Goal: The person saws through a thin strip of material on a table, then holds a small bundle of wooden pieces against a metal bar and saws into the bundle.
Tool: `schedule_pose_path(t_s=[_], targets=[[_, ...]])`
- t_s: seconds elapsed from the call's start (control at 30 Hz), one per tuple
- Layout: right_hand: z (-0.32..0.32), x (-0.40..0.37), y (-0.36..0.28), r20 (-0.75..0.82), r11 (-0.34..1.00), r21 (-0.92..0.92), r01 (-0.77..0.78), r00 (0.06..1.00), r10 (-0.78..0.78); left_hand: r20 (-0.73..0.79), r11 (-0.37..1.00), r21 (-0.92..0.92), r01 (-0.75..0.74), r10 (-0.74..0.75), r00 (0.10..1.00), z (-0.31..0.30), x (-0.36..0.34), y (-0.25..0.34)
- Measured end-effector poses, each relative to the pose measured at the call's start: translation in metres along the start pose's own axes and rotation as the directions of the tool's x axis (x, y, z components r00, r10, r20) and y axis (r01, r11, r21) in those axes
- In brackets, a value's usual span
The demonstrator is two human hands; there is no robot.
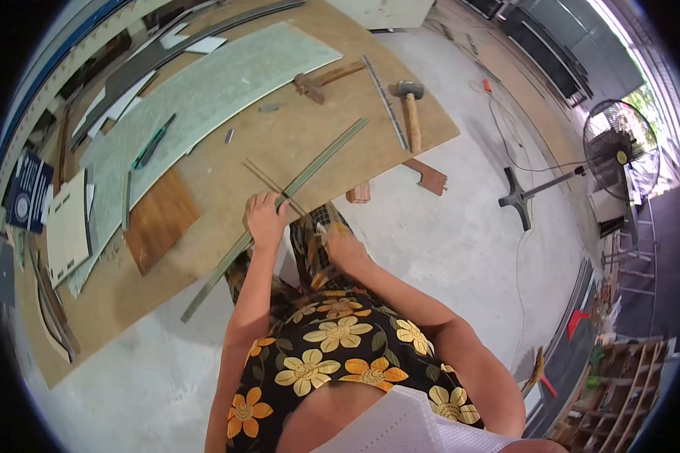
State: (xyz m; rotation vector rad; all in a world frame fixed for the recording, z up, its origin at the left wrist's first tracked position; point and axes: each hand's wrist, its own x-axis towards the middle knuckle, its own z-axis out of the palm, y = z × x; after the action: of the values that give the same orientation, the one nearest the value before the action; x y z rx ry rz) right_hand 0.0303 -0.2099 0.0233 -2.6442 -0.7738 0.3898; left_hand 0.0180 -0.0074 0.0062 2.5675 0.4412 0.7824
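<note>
Left hand point(267, 220) on green strip point(315, 167) — mallet point(412, 115) beyond

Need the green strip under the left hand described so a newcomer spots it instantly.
Find the large brown board, then the left hand at its near edge. The green strip runs straight beneath that hand, one end jutting past the edge. Unlike the thin pieces crossing it, it's longer and wider.

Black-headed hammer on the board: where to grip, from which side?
The hammer is probably best gripped on its wooden handle, coming from the near right: the slim handle runs toward the near edge of the board, black head away, and a metal strip lies close on its left.
</note>
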Motion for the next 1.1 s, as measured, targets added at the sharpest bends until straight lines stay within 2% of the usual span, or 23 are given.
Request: schedule_pose_path(t_s=[0.07,0.17,0.23,0.27,0.3,0.37,0.47,0.57,0.67,0.8,0.93,1.1], targets=[[0.002,-0.005,0.004,0.031,0.996,0.064,-0.056,0.998,0.054,0.009,1.000,-0.006,0.009,-0.009,1.000,-0.003,-0.001,0.003],[0.004,0.022,-0.010,0.003,1.000,0.010,-0.009,1.000,0.009,0.032,1.000,0.014,0.002,-0.002,0.999,-0.002,-0.001,0.000],[0.002,0.042,-0.027,-0.033,0.997,0.066,0.047,0.998,-0.045,0.034,1.000,0.024,-0.003,0.003,0.999,0.001,-0.003,-0.004],[0.008,0.051,-0.030,-0.099,0.996,-0.004,0.087,0.991,-0.087,0.031,1.000,0.029,-0.009,0.008,0.999,0.003,-0.002,-0.005],[0.013,0.056,-0.030,-0.119,0.994,0.015,0.104,0.988,-0.102,0.033,0.999,0.035,-0.011,0.010,0.999,0.006,-0.002,-0.006],[0.016,0.053,-0.025,-0.117,0.994,0.045,0.104,0.988,-0.098,0.043,0.999,0.051,-0.006,0.003,0.999,0.008,-0.005,-0.008],[0.015,0.031,-0.012,-0.017,0.999,0.035,0.042,0.999,-0.041,0.032,0.998,0.057,-0.021,0.020,0.999,0.008,-0.006,-0.009],[0.018,0.000,-0.001,-0.175,0.992,0.034,0.120,0.978,-0.112,0.011,0.997,0.054,-0.058,0.058,0.998,0.009,-0.005,-0.012],[0.023,0.005,0.001,-0.135,0.994,0.046,0.101,0.986,-0.094,0.048,0.999,0.040,-0.010,0.008,0.999,0.008,-0.004,-0.010],[-0.006,0.017,-0.024,0.012,0.994,0.106,-0.011,1.000,0.010,0.025,0.998,0.027,-0.048,0.048,0.999,0.011,-0.003,-0.014],[0.010,0.043,-0.024,-0.063,0.987,0.140,0.073,0.996,-0.065,0.040,0.997,0.041,-0.071,0.069,0.997,0.011,-0.005,-0.016],[0.012,0.043,-0.031,-0.066,0.990,0.137,0.016,0.998,-0.007,0.060,0.997,0.054,-0.048,0.045,0.997,0.010,-0.005,-0.015]])
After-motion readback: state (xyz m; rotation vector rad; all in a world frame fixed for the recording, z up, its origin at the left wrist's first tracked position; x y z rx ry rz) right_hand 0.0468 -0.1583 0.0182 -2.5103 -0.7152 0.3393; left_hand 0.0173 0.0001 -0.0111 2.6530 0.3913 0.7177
